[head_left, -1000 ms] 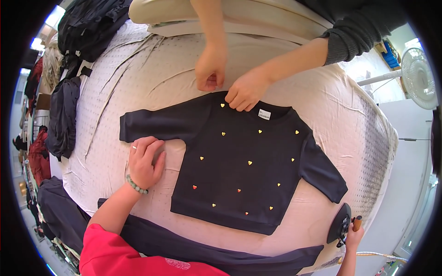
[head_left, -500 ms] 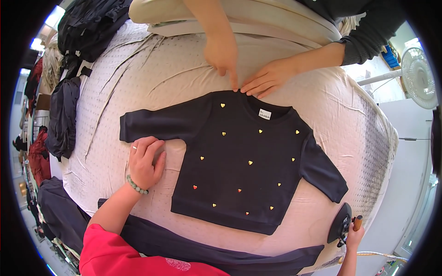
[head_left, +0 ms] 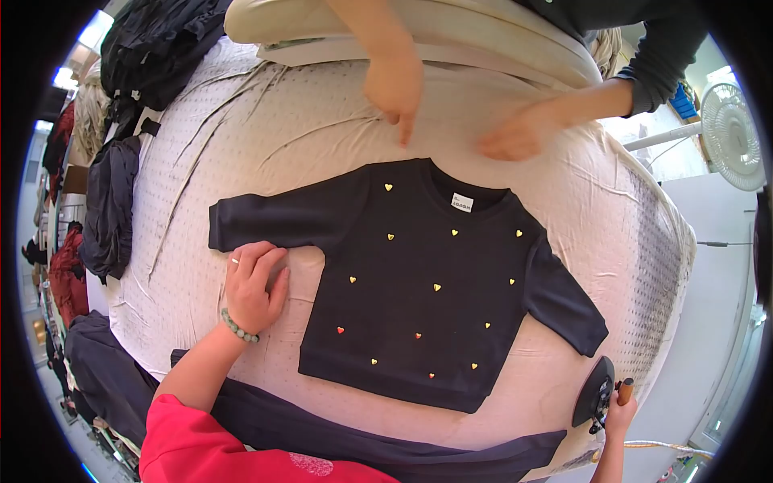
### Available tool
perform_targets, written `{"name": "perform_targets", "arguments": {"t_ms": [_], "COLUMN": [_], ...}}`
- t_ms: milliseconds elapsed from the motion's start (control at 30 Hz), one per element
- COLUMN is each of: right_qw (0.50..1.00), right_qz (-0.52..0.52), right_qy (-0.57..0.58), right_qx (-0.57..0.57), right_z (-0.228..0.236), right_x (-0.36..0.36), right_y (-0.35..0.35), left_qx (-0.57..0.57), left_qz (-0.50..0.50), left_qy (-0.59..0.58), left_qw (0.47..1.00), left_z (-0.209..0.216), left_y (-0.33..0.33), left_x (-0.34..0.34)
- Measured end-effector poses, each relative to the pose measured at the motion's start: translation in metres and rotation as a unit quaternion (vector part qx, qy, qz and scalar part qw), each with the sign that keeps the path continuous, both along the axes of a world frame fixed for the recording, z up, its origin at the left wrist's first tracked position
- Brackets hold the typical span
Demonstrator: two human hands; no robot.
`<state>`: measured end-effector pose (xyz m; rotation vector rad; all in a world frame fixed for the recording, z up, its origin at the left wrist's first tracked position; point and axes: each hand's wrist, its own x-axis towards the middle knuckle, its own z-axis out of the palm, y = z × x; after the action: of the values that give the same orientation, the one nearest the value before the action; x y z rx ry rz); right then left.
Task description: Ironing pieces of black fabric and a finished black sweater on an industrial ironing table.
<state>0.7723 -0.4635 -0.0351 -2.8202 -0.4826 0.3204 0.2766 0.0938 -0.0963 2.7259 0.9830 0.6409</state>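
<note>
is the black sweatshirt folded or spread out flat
Spread flat. The black sweatshirt lies front up on the padded table, both sleeves out to the sides; the left hand rests by one sleeve.

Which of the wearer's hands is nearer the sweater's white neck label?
Left. The left hand rests by the sweater's sleeve, left of the label; the right hand grips an iron at the table's corner.

I count one dark sweater (head_left: 419, 298) spread on one bench (head_left: 266, 145), one white neck label (head_left: 462, 202), one iron (head_left: 594, 393), one fan (head_left: 731, 137), and four hands: my two and a co-worker's two.
</note>
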Motion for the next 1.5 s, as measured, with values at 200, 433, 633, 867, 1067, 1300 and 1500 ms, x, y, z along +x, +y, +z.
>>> {"name": "perform_targets", "arguments": {"t_ms": [200,433,633,867,1067,1300,1500], "right_qw": [0.999,1.000,0.999,0.999,1.000,1.000,1.000], "right_qz": [0.008,-0.002,-0.026,-0.032,-0.008,-0.013,-0.012], "right_qy": [-0.034,-0.021,-0.023,-0.013,-0.008,-0.022,-0.011], "right_qx": [0.011,-0.022,-0.013,-0.016,0.001,0.000,-0.004], "right_z": [0.002,0.007,0.006,0.026,0.009,0.008,0.006], "right_x": [0.004,-0.006,-0.010,-0.022,-0.011,-0.010,-0.006], "right_y": [-0.020,0.008,0.014,0.051,0.021,0.014,0.011], "left_qx": [-0.011,-0.010,-0.009,-0.012,0.001,-0.008,-0.010], "left_qz": [-0.009,-0.004,-0.007,-0.014,-0.004,-0.007,-0.007], "left_qy": [-0.008,0.001,0.000,-0.003,0.001,0.004,0.003], "left_qw": [1.000,1.000,1.000,1.000,1.000,1.000,1.000], "left_z": [0.002,-0.002,-0.002,-0.006,-0.003,-0.004,-0.003], "left_y": [0.000,-0.002,-0.003,-0.002,-0.003,-0.002,-0.002], "left_x": [0.011,0.007,0.005,0.009,-0.001,0.004,0.004]}}
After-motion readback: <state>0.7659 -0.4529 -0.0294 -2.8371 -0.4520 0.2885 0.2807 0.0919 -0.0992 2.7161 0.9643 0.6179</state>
